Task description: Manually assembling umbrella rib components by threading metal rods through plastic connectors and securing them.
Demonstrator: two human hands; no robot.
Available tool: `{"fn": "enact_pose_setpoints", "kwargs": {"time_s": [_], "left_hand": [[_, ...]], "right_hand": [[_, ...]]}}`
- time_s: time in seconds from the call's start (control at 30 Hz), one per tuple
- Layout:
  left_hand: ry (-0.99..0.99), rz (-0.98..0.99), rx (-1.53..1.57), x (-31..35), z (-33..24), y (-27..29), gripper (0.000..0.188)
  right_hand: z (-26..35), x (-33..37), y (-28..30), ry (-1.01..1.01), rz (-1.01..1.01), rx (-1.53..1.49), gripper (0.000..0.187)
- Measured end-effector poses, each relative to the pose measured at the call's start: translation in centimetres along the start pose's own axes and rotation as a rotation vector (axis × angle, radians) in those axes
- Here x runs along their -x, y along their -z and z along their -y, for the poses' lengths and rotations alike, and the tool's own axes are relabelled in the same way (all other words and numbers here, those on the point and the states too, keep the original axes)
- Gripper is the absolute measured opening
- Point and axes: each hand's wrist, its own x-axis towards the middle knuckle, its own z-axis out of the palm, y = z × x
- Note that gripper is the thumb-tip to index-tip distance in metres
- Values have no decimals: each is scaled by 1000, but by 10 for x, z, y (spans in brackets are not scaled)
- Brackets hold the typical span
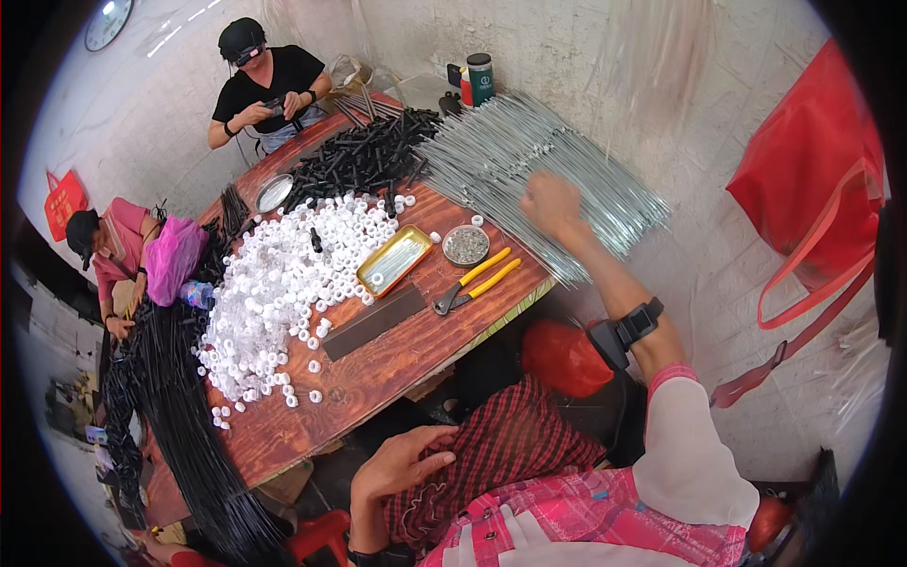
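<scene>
1 pliers (489, 266), 1 tray (405, 272) on counter (378, 364).
Right hand (552, 204) curled over rods (529, 151), hold unclear; left hand (404, 463) half-open, empty.

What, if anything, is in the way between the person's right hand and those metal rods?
Nothing visible: the right hand is right over the pile of metal rods, though whether it touches them is hard to tell. The pliers lie off to its left on the table.
</scene>
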Motion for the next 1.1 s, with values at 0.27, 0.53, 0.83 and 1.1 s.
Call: {"fn": "enact_pose_setpoints", "kwargs": {"time_s": [0.27, 0.53, 0.83, 1.1], "left_hand": [[-43, -27, -2, -4, 1, -9, 49], [-37, 16, -31, -3, 8, -20, 48], [-11, 27, -29, 0, 15, -24, 51], [-14, 28, -17, 0, 19, -23, 49]], "right_hand": [[4, 4, -8, 158, -20, 85, 16], [9, -11, -23, 224, 15, 186, 14], [3, -41, 14, 72, 170, 13, 25], [-13, -58, 29, -323, 478, -884, 39]]}}
